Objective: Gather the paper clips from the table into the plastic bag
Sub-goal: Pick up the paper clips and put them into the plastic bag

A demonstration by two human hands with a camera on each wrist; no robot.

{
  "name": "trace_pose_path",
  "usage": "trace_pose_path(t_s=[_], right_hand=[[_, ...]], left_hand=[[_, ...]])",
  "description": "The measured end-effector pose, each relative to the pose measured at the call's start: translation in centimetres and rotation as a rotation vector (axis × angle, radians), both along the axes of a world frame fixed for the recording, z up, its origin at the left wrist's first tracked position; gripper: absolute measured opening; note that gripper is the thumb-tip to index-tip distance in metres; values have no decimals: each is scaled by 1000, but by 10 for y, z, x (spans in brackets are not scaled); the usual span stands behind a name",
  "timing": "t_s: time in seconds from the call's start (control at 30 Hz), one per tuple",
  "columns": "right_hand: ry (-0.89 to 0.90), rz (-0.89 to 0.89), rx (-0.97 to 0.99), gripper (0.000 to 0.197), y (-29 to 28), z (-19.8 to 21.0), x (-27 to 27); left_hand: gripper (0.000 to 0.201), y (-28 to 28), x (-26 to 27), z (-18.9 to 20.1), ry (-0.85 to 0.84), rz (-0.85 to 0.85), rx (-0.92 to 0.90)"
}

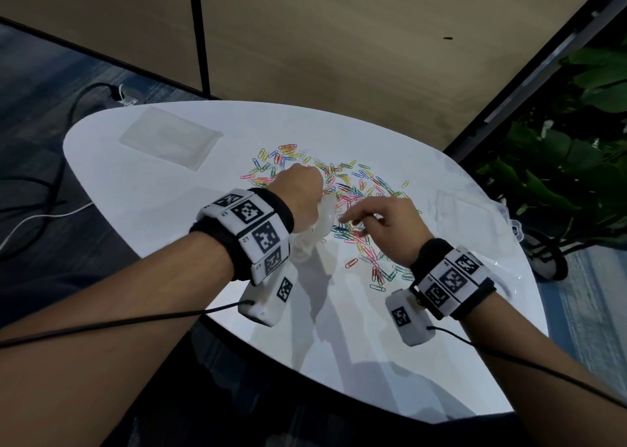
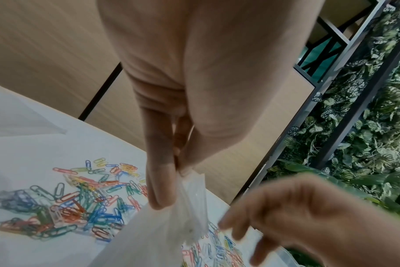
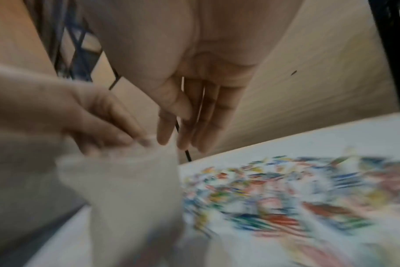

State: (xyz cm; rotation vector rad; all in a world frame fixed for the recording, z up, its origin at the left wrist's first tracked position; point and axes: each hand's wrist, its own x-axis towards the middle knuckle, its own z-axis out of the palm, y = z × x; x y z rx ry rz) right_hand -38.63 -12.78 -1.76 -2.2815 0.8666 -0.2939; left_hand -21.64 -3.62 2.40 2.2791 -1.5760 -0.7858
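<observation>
Many coloured paper clips [image 1: 353, 188] lie scattered in the middle of the white table [image 1: 152, 188]. My left hand [image 1: 305, 188] pinches the top edge of a clear plastic bag [image 1: 314, 232], which hangs down beside the left side of the pile. The left wrist view shows thumb and fingers [image 2: 158, 180] closed on the bag [image 2: 171, 225], with clips [image 2: 69, 204] below. My right hand [image 1: 353, 222] hovers over the clips just right of the bag, fingers stretched out and holding nothing. The blurred right wrist view shows straight fingers [image 3: 201, 117] next to the bag [image 3: 126, 180].
A flat stack of clear bags [image 1: 169, 137] lies at the table's far left. More clear plastic [image 1: 475, 215] sits at the right edge. Behind the table are beige panels, with green plants [image 1: 576, 141] on the right and cables [image 1: 51, 181] on the floor to the left.
</observation>
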Motion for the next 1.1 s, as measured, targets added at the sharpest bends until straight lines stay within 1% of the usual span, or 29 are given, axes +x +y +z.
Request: trace_pose_path(t_s=[0.03, 0.07, 0.1, 0.17, 0.2, 0.27, 0.33, 0.47, 0.5, 0.57, 0.6, 0.63, 0.67, 0.7, 0.73, 0.77, 0.8, 0.83, 0.9, 0.97, 1.03, 1.07, 1.1], right_hand=[[99, 36, -114, 40, -3, -8, -10], [236, 111, -198, 37, -5, -20, -21], [399, 207, -237, 38, -4, -36, -32], [684, 376, -253, 51, 3, -69, -54], [769, 432, -275, 57, 6, -84, -63], [839, 468, -337, 62, 11, -106, -77], [826, 406, -377, 59, 6, -114, -81], [805, 282, -437, 54, -11, -115, -63], [812, 253, -431, 56, -16, -115, -58], [846, 224, -369, 71, -25, -115, -50], [844, 220, -333, 76, -29, -115, -46], [813, 213, -315, 72, -31, -114, -43], [735, 212, -333, 60, -32, -114, -41], [637, 214, -372, 45, -31, -113, -38], [553, 210, -411, 32, -31, -112, -37], [504, 199, -434, 24, -30, -112, -36], [496, 178, -430, 20, -29, -111, -36], [498, 147, -406, 19, -30, -109, -38], [486, 27, -316, 18, -31, -101, -40], [417, -197, -169, 13, -35, -91, -44], [335, -432, 3, 9, -43, -82, -49], [295, -515, 87, 9, -48, -78, -51], [227, -573, 185, 11, -53, -74, -53]], left_hand=[[32, 0, 2, 0, 1, 13, 6], [33, 1, 3, 0, 2, 22, 10], [32, 2, 4, 1, -1, 24, 13], [31, 2, 3, 2, -16, 15, 15], [31, 2, 2, 3, -25, 8, 17], [32, 2, 3, 2, -37, 1, 17], [31, 1, 4, 2, -42, 5, 19], [29, 1, 3, 0, -47, -10, 23], [28, 1, 3, 0, -49, -16, 27], [23, 2, 4, 0, -54, -22, 33], [24, 2, 5, 1, -59, -19, 33], [28, 3, 6, 2, -63, -15, 33], [29, 3, 8, 3, -68, -15, 38], [25, 3, 8, 5, -73, -18, 43], [17, 2, 8, 5, -88, -23, 54], [13, 2, 8, 6, -97, -23, 57], [23, 1, 7, 6, -106, -18, 65], [32, 1, 5, 6, -105, -27, 71], [36, 0, 4, 5, -96, -29, 69], [30, 0, 5, 3, -71, -32, 72], [13, 1, 6, 3, -57, -29, 59], [13, 1, 6, 4, -51, -24, 53], [19, 2, 6, 4, -49, -25, 49]])
